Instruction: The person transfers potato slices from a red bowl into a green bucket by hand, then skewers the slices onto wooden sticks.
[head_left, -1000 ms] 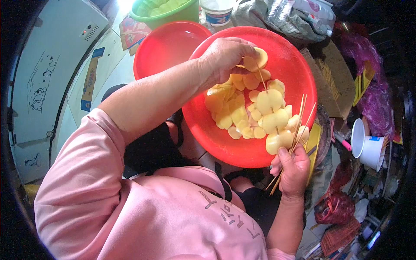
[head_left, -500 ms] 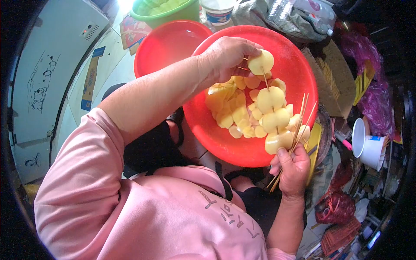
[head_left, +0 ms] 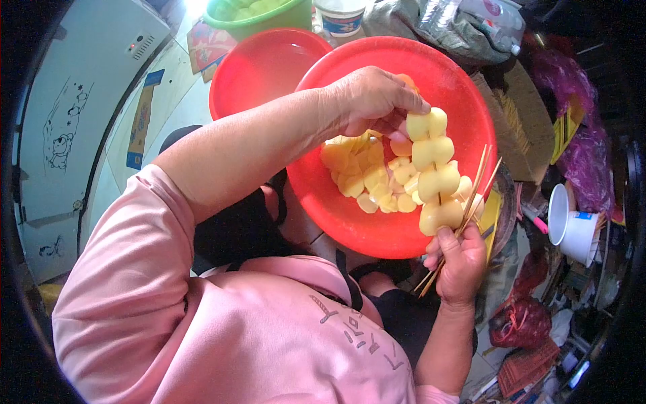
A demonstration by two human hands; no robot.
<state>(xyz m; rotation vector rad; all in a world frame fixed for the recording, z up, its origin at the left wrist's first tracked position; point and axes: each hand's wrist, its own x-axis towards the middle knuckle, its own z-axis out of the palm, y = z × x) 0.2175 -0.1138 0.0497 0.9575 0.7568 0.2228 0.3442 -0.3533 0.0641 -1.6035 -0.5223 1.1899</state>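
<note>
A bamboo skewer carrying several pale yellow, peeled potato slices (head_left: 438, 180) runs between my hands over a large red basin (head_left: 306, 202). My left hand (head_left: 377, 101) pinches the topmost slice at the skewer's far end. At the near end, my right hand (head_left: 461, 259) closes round the skewer's lower part, just below the bottom slice. A few bare bamboo skewers (head_left: 481, 176) fan out from that same hand. Loose potato slices (head_left: 363, 172) are heaped in the basin beneath, partly hidden by my left hand and the threaded slices.
Behind on the left is a second red basin (head_left: 259, 64), with a green tub (head_left: 259, 20) of pale round pieces beyond it. A white bucket (head_left: 342, 20) stands at the back. To the right are cardboard (head_left: 518, 128), a white tub (head_left: 575, 232) and a red net bag (head_left: 521, 323).
The top potato slice has slid down the skewer with my left hand, closing the gap to the slices below. My right hand has stayed nearly in place, still gripping the skewers.
</note>
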